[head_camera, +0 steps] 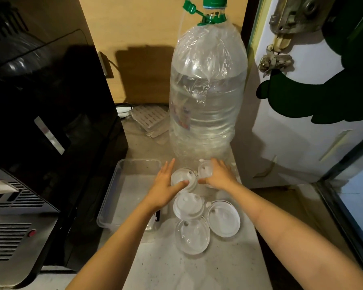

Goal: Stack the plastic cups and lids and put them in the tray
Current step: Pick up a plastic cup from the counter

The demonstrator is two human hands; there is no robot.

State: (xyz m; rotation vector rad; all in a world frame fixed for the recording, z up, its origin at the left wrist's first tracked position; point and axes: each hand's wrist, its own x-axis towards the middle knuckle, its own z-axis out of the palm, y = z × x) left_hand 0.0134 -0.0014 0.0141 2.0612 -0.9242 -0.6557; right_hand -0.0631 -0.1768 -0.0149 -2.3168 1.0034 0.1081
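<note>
left hand [165,188] flat, fingers spread, thumb on far lidded cup [183,178]; right hand [219,174] cupped over neighbour cup [205,171], grip closure unclear. likely bringing pair together for stacking. three lids [192,236] at 6 o'clock, loose. tray [122,174] at 9 o'clock, just beside.

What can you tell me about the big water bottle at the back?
The big water bottle stands upright on the counter, behind both hands. It looks like clear ribbed plastic, wrapped in a crinkly clear bag, and seems partly full of water. It has a green cap and green handle. A colourful label shows on its left side.
</note>
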